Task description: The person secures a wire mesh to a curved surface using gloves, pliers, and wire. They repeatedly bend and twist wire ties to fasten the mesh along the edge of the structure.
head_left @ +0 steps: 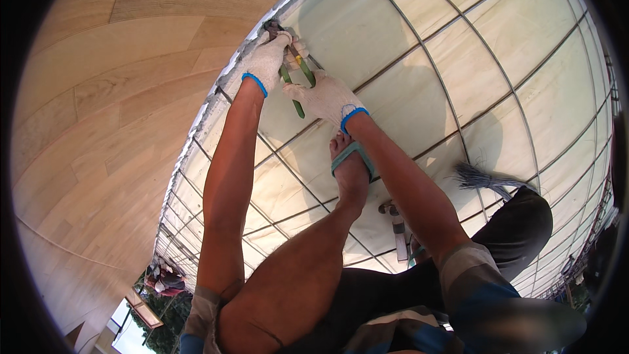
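Right hand grips tool, left hand at edge, mesh stretching rightward

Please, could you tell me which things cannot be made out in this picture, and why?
- Head view, green-handled tool: its working end, which seems partly covered by the left hand; what this hand grips is also unclear.
- Head view, wire bundle: one end, behind the dark trouser leg.
- Head view, reddish shape at lower left: too small to identify.
- Head view, patch at lower right: too blurred to identify.
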Demonstrator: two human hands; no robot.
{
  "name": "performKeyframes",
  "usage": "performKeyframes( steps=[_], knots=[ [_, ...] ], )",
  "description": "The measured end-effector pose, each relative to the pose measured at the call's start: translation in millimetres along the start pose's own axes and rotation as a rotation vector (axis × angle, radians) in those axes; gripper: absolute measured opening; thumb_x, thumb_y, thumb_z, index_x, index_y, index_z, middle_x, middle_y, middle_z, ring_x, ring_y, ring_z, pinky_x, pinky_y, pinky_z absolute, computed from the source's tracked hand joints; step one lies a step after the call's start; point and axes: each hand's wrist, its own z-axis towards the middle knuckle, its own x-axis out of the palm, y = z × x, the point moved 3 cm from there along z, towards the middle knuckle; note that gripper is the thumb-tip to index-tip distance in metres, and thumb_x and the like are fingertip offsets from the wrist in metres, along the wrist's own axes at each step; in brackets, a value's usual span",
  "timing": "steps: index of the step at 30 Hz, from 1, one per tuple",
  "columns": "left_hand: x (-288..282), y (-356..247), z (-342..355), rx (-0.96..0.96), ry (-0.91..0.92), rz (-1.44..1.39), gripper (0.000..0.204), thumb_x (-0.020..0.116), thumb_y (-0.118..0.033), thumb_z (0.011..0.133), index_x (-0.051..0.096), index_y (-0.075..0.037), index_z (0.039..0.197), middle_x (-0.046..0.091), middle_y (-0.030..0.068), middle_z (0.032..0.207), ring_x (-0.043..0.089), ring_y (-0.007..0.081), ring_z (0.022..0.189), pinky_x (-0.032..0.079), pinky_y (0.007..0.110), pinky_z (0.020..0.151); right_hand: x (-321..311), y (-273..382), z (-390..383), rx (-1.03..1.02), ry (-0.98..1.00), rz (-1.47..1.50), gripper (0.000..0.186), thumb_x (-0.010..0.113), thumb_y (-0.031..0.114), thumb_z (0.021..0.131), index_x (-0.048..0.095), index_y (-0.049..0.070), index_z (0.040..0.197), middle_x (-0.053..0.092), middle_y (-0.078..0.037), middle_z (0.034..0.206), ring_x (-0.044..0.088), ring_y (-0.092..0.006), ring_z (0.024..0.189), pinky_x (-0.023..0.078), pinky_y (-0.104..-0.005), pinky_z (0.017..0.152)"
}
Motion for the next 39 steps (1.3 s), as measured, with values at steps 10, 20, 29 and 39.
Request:
performKeyframes(
  steps=[10, 20, 29, 39],
  knots=[
    [16, 0, -11, -0.043, 0.107, -0.330, 0.017, 0.048, -0.015, 0.111, 0.053, -0.004, 0.122, 0.063, 0.0126, 0.108, 0.067, 0.0266, 0.099, 0.060, 0.044, 0.089, 11, 33, -13, -0.247, -0.449, -0.614, 0.087, 0.074, 0.058, 0.085, 0.043, 0.022, 0.158, 0.056, -0.018, 0.142, 0.066, -0.0370, 0.120, 0.058, -0.0477, 0.097],
    [7, 3, 10, -0.048, 0.332, -0.364, 0.016, 0.046, -0.017, 0.111, 0.056, -0.004, 0.113, 0.065, 0.0076, 0.100, 0.066, 0.0244, 0.098, 0.058, 0.041, 0.088, 2, 38, -5, -0.190, -0.519, -0.672, 0.069, 0.073, 0.052, 0.088, 0.058, 0.002, 0.133, 0.066, -0.014, 0.123, 0.068, -0.0324, 0.117, 0.060, -0.0454, 0.093],
    [19, -11, -5, -0.017, 0.081, -0.170, 0.012, 0.052, -0.017, 0.109, 0.060, -0.008, 0.113, 0.068, 0.0081, 0.108, 0.066, 0.0239, 0.095, 0.058, 0.042, 0.087, -2, 44, 5, -0.147, -0.523, -0.697, 0.066, 0.071, 0.038, 0.091, 0.055, 0.013, 0.149, 0.063, -0.010, 0.140, 0.065, -0.0269, 0.126, 0.056, -0.0383, 0.101],
    [4, 5, 24, 0.009, -0.139, 0.167, 0.025, 0.065, -0.028, 0.098, 0.067, -0.006, 0.107, 0.070, 0.0096, 0.093, 0.065, 0.0228, 0.081, 0.054, 0.039, 0.070, -18, 50, 14, -0.137, -0.229, -0.714, 0.049, 0.057, 0.041, 0.094, 0.072, 0.007, 0.126, 0.076, -0.022, 0.113, 0.072, -0.0422, 0.106, 0.057, -0.0507, 0.091]
  ],
)
